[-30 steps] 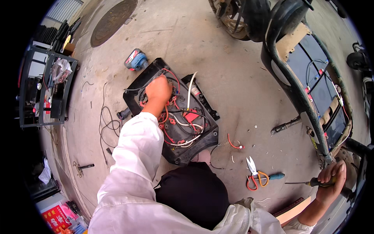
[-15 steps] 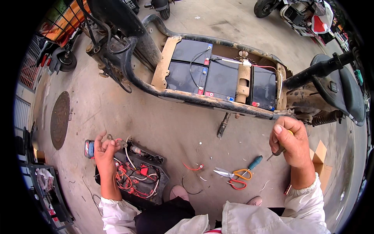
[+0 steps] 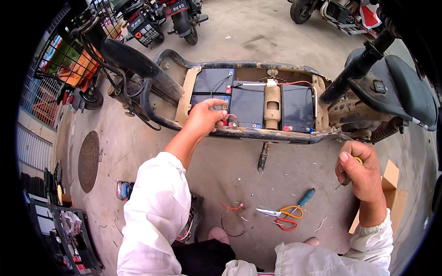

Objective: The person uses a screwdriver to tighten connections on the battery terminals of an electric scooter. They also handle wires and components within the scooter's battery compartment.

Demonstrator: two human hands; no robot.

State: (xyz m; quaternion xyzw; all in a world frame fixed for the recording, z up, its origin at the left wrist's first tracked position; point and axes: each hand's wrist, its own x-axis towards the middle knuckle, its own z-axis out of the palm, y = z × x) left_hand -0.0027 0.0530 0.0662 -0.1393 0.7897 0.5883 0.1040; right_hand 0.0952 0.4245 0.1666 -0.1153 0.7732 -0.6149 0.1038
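My left hand [image 3: 207,117] reaches into the scooter's open floor frame [image 3: 216,131], its fingers pinching a short red cable [image 3: 232,117] with a metal end at the battery terminals. Several black batteries [image 3: 248,103] with red and blue terminal caps sit inside, alongside a tan metal cylinder [image 3: 272,115]. My right hand [image 3: 357,168], raised to the right below the frame, is wrapped round a yellow-handled screwdriver [image 3: 359,160], its shaft pointing down-left.
Orange-handled scissors [image 3: 269,211], a teal screwdriver [image 3: 306,197], a red wire [image 3: 230,205] and scraps lie on the ground [image 3: 258,184]. A drill [image 3: 123,190] and wired housing [image 3: 195,211] are at lower left, an open cardboard box [image 3: 392,188] at right, parked scooters [image 3: 184,27] behind.
The view has swung from the wired housing to the battery frame. My left hand has moved from the housing up to the battery terminals with the cable. My right hand still grips the screwdriver.
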